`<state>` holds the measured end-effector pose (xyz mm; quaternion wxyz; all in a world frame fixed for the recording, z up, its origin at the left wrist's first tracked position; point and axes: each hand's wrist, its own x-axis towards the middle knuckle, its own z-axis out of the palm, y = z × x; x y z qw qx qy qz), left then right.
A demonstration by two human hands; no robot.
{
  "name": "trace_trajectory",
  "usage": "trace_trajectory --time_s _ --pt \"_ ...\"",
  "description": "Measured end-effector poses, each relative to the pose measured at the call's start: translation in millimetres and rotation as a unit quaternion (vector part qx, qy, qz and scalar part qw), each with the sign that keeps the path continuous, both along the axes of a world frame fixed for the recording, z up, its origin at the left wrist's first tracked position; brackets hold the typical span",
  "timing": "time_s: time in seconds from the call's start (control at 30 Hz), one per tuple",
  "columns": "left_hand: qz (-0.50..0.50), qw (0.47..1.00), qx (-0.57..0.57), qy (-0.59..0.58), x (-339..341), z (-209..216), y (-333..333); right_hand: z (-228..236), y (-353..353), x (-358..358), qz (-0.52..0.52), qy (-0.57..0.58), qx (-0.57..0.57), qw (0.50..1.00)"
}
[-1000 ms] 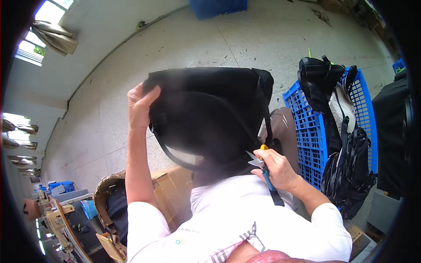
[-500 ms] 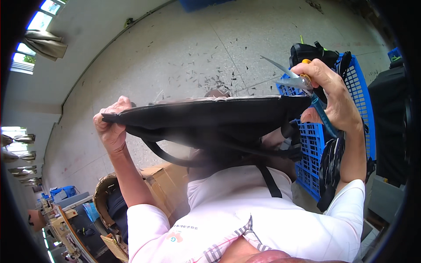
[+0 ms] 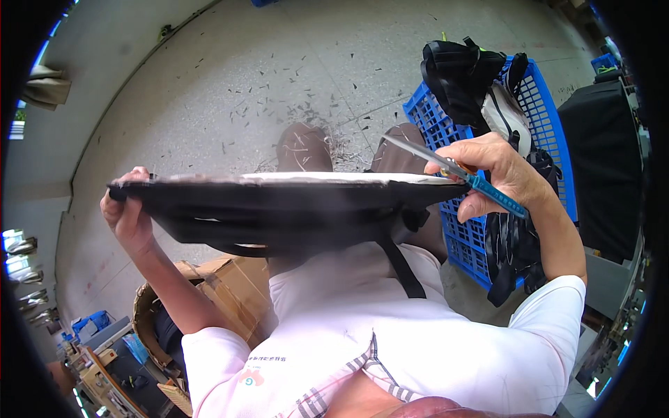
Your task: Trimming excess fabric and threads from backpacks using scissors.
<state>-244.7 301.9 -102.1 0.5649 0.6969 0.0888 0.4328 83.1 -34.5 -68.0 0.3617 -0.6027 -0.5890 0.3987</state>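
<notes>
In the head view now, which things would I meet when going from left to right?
Greyish-beige cloth curtain → bare-handed left grip → black fabric bag with straps → bare-handed right grip, holding metal scissors with a teal handle → large black-covered object.

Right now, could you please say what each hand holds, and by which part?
The left hand holds the black bag by its left end; the right hand holds the scissors by their handles. Whether it also grips the bag is unclear.

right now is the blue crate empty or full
Not empty: the blue crate holds a white piece with black edging, and a black bag lies over its rim. How full it is below, I cannot tell.
</notes>
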Motion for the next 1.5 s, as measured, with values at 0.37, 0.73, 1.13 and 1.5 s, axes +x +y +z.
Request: trace_trajectory --time_s 0.37,0.73,1.13,1.5 --pt "0.050 0.999 0.002 0.016 30 -6 -17 16 -1 -11 -0.026 -0.161 0.011 0.987" --pt "0.033 0.998 0.054 0.016 15 0 -26 18 50 -14 -0.013 -0.314 0.064 0.947" --pt "0.085 0.996 0.002 0.027 11 -7 -28 24 70 -28 0.039 -0.328 0.076 0.941" --pt "0.086 0.995 -0.036 0.021 20 6 -40 23 79 -34 0.041 -0.329 0.072 0.941"
